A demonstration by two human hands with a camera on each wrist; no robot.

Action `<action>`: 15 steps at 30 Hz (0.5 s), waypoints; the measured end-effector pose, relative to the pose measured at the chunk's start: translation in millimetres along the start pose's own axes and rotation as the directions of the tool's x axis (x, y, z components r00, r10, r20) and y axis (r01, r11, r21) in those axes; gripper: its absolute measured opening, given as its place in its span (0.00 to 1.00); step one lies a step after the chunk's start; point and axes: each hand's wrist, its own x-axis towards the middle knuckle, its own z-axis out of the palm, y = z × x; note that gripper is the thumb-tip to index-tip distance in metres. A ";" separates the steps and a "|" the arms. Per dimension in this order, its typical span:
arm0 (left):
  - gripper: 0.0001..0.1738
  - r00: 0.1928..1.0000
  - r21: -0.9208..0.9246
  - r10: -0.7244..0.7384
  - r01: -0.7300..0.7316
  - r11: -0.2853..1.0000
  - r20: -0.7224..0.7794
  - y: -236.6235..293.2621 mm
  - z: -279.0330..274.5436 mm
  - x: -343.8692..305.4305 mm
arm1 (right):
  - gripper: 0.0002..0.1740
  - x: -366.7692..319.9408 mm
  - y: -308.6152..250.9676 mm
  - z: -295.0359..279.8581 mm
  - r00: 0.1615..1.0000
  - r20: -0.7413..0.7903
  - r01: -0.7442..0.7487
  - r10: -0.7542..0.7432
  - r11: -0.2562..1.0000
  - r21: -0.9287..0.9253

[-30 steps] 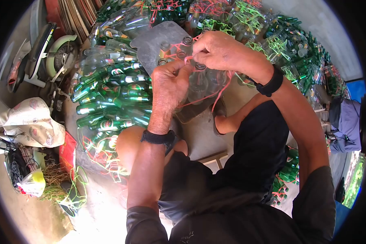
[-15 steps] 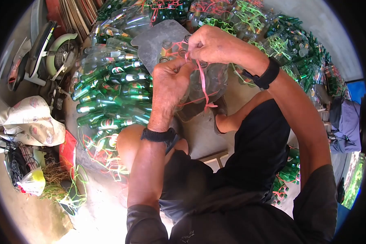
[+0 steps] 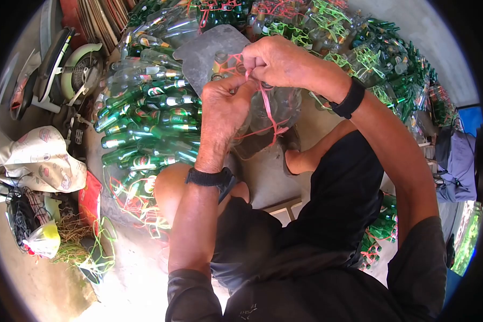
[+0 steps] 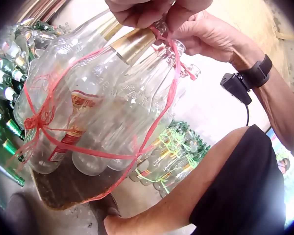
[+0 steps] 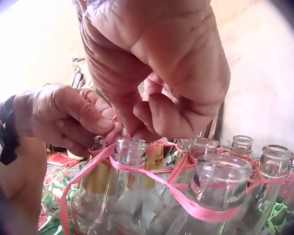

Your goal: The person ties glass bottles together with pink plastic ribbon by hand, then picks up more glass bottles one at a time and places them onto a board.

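Clear glass bottles stand upright in a bundle on a dark board, with pink twine round their bodies and necks. In the right wrist view, pink twine loops round a front bottle neck. My left hand pinches the twine at the bottle tops between thumb and fingers. Close beside it, my right hand has its fingers curled and pinches the twine at the same spot. The fingers hide the exact crossing of the strands.
Green bottles lie stacked at the left, near a grey sheet. More bottles tied with green twine are at the upper right. A cloth bag and loose twine lie at the far left.
The right hand has moved slightly left, closer to the left hand. A pink strand that stretched down to the right now hangs down in front of the bottles.
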 end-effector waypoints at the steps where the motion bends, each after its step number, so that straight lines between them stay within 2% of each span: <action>1: 0.09 1.000 -0.004 -0.007 0.007 1.000 0.004 -0.2 -0.2 0.2 | 0.09 0.8 0.7 0.7 1.000 0.004 -0.025 0.025 1.000 0.018; 2: 0.09 1.000 -0.003 -0.007 0.008 1.000 0.004 -0.2 0.0 0.3 | 0.09 2.2 1.5 1.1 1.000 0.004 -0.026 0.026 1.000 0.018; 4: 0.09 1.000 -0.005 -0.012 0.012 1.000 0.000 0.3 0.2 0.1 | 0.11 6.0 -0.1 2.6 0.995 -0.004 -0.097 0.097 0.987 -0.131; 5: 0.09 1.000 -0.004 -0.013 0.013 1.000 0.000 1.0 -0.1 0.0 | 0.11 7.5 -0.8 3.1 0.995 -0.004 -0.097 0.097 0.987 -0.130; 7: 0.09 1.000 0.011 -0.014 0.014 1.000 0.001 3.0 -0.9 -0.5 | 0.05 10.1 -6.0 2.0 0.993 0.011 -0.111 0.116 0.968 -0.227; 10: 0.09 1.000 -0.021 -0.002 0.002 1.000 -0.009 4.4 -0.3 -1.2 | 0.05 10.0 -11.9 2.0 0.980 -0.034 -0.197 0.195 0.949 -0.245; 15: 0.09 1.000 -0.032 -0.024 0.024 0.999 0.016 3.4 -2.3 0.1 | 0.07 12.1 -15.5 2.8 0.969 -0.030 -0.240 0.245 0.909 -0.341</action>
